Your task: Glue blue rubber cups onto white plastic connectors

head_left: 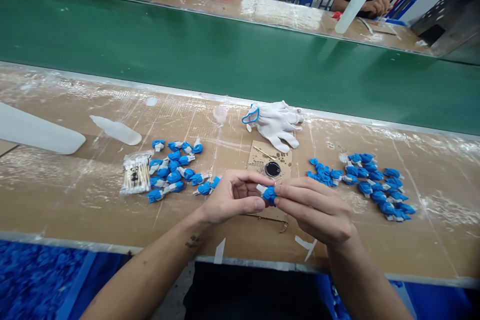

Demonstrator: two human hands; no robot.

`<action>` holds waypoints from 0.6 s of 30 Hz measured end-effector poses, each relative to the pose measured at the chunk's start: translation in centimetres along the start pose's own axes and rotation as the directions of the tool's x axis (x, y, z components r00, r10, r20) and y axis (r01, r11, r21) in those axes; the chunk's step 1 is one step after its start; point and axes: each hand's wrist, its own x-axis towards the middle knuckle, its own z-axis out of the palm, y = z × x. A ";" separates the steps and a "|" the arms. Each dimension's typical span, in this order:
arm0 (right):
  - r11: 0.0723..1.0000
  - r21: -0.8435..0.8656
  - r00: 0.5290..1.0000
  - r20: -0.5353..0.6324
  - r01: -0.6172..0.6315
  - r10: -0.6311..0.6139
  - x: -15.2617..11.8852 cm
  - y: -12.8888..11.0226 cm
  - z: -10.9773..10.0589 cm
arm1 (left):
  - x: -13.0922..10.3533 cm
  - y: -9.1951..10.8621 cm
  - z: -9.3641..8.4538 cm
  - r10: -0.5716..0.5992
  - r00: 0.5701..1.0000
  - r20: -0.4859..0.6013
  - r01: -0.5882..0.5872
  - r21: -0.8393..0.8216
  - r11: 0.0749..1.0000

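Between my two hands is a small blue piece with a pale grey tab (269, 194). My right hand (318, 205) pinches its right side between thumb and fingers. My left hand (236, 195) curls around its left side, thumb below and index finger above. Just behind them, a small round dish of black liquid (272, 169) sits on a stained cardboard piece (258, 160), with a cotton swab (264, 153) lying there. Several similar blue and grey pieces (174, 165) lie to the left, and more pieces (378, 185) lie to the right beside a pile of small blue parts (323, 174).
A bag of cotton swabs (135, 174), a squeeze bottle (116, 130) and a larger white container (41, 127) lie at left. White gloves (277, 122) rest near the green conveyor belt (225, 50). Across it, two people work beside an upright bottle (350, 12). Blue bins hold parts below the table.
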 end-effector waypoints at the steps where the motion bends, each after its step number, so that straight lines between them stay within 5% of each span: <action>1: 1.000 0.003 1.000 0.018 0.009 -0.009 0.0 0.0 0.0 | 0.1 -0.1 0.0 0.030 0.999 -0.015 -0.029 0.025 0.999; 7: 0.978 0.183 0.992 -0.060 -0.100 0.113 -0.8 -0.4 0.3 | -0.1 0.6 0.9 0.321 0.947 -0.016 -0.312 0.190 0.931; 11: 0.914 0.219 0.923 -0.107 -0.341 0.370 -0.8 -1.4 0.7 | -0.8 0.9 1.5 0.573 0.818 0.057 -0.539 0.425 0.727; 14: 0.905 0.186 0.916 -0.047 -0.383 0.398 -0.2 -1.9 1.0 | -1.0 0.6 1.7 0.664 0.728 0.169 -0.633 0.538 0.557; 18: 0.878 0.309 0.921 -0.010 -0.367 0.389 0.4 -2.1 1.1 | -1.1 0.4 1.6 0.745 0.657 0.119 -0.652 0.586 0.481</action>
